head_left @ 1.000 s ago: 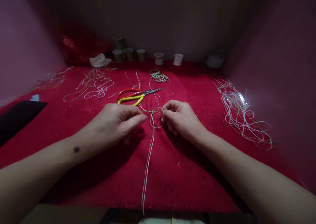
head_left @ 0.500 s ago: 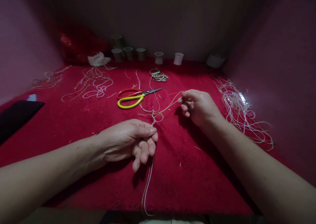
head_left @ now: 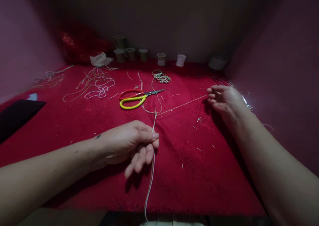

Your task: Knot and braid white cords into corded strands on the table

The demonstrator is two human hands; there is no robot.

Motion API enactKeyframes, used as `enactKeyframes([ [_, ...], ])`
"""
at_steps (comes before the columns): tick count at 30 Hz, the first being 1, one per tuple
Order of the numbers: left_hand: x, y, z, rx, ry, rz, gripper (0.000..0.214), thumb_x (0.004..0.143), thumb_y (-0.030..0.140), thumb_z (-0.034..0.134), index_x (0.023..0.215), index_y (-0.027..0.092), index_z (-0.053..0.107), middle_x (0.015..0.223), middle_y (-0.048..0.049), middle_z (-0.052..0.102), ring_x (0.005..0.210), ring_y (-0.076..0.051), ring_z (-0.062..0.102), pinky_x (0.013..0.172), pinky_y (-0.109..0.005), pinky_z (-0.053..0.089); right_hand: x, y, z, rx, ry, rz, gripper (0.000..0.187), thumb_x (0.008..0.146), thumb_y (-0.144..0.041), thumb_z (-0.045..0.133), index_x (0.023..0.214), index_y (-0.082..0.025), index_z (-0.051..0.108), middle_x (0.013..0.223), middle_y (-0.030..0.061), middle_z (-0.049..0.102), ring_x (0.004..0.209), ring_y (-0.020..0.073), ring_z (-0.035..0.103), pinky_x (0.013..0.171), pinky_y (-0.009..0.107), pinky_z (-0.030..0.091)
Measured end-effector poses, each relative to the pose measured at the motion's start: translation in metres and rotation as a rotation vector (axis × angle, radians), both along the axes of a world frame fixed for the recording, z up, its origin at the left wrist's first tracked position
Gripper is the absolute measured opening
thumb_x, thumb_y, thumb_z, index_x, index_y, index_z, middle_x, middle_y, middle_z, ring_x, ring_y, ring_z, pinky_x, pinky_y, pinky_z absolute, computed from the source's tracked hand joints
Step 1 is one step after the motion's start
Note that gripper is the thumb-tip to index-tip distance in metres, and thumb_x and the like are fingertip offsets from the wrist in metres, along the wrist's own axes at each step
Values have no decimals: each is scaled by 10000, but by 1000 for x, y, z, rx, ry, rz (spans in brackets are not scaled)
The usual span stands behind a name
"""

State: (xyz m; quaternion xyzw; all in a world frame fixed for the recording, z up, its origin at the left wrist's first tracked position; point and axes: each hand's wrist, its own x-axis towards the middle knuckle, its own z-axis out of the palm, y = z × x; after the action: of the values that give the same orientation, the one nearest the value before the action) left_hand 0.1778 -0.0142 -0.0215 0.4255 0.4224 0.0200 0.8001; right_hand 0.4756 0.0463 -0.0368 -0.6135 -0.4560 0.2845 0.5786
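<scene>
A pair of pale cords (head_left: 154,166) is pinched between the thumb and forefinger of the left hand (head_left: 142,143), closed narrow on them, while its other fingers are left loosely spread. The cords are run from a small knot (head_left: 156,114) near the middle of the red-covered surface (head_left: 99,189), down through the grip and over the near edge. A thin thread (head_left: 183,104) is stretched taut from the knot toward the right edge, where it is held at the drawn-together fingers of the right hand (head_left: 225,100).

Scissors (head_left: 132,104) with one red and one yellow handle are laid just left of the knot, their blades pointed toward the right edge. A knotted green-and-white bundle (head_left: 161,76) is placed beyond them, toward the far edge. Along that edge, spools (head_left: 161,59) are lined up. Loose strands (head_left: 99,86) are spread near the far left corner, below a crumpled white piece (head_left: 99,59). Small clippings (head_left: 199,149) are scattered between the knot and the right edge. By the left edge, a dark flat object (head_left: 21,119) is seen.
</scene>
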Motion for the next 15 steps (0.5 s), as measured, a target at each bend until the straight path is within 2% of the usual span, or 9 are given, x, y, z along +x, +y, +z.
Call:
enactKeyframes([
  [2, -5, 4, 8, 278, 127, 30, 201, 828, 322, 526, 751, 140, 561, 484, -10, 587, 270, -83, 446, 225, -135, 295, -2, -4, 2, -63, -96, -57, 185, 726, -89, 503, 561, -172, 502, 553, 46, 516, 467, 81, 430, 473, 273, 307],
  [4, -10, 10, 14, 576, 219, 157, 188, 809, 333, 579, 784, 147, 565, 438, 19, 549, 271, -53, 415, 248, -105, 263, -16, -10, 5, -37, -286, -133, 117, 692, -69, 543, 637, -172, 542, 657, 50, 529, 602, 118, 473, 598, 292, 369],
  [5, -13, 13, 15, 656, 233, 217, 185, 809, 331, 583, 802, 146, 571, 427, 21, 543, 275, -49, 413, 262, -103, 269, -26, -14, 6, 19, -522, -163, 99, 706, -76, 533, 683, -168, 560, 746, 70, 538, 694, 140, 489, 691, 308, 386],
  [6, -14, 16, 14, 667, 219, 251, 191, 813, 332, 578, 819, 141, 580, 431, 11, 553, 279, -52, 420, 272, -111, 286, -40, -18, 7, 47, -607, -138, 92, 709, -77, 539, 706, -159, 579, 819, 86, 546, 776, 159, 496, 784, 328, 376],
  [7, -14, 19, 13, 621, 186, 259, 208, 815, 336, 573, 830, 129, 592, 453, -9, 576, 285, -61, 436, 279, -127, 309, -54, -24, 8, 52, -646, -59, 84, 705, -86, 556, 716, -158, 597, 836, 80, 556, 793, 161, 504, 803, 319, 380],
  [9, -11, 23, 7, 460, 83, 266, 233, 807, 324, 576, 838, 98, 617, 577, -75, 650, 339, -96, 512, 304, -167, 382, -85, -37, 8, 17, -732, 227, 100, 735, -108, 543, 781, -147, 623, 851, 77, 564, 772, 155, 518, 762, 302, 405],
  [11, -4, 23, 2, 329, -10, 315, 194, 797, 251, 574, 817, 67, 632, 708, -127, 684, 436, -125, 589, 360, -195, 460, -109, -49, 6, -24, -747, 418, 135, 757, -136, 542, 861, -133, 627, 899, 87, 557, 772, 150, 523, 721, 278, 417],
  [13, 3, 22, -2, 254, -44, 358, 159, 800, 173, 541, 784, 46, 635, 742, -139, 682, 481, -128, 612, 398, -202, 496, -125, -57, 3, -69, -775, 496, 124, 774, -151, 529, 857, -135, 620, 892, 83, 541, 750, 140, 515, 686, 263, 411],
  [15, 9, 19, -4, 220, -45, 356, 165, 809, 142, 513, 736, 43, 624, 682, -116, 663, 462, -119, 601, 407, -206, 506, -131, -60, 0, -106, -799, 523, 102, 789, -163, 521, 818, -140, 616, 856, 72, 530, 720, 130, 500, 658, 253, 395],
])
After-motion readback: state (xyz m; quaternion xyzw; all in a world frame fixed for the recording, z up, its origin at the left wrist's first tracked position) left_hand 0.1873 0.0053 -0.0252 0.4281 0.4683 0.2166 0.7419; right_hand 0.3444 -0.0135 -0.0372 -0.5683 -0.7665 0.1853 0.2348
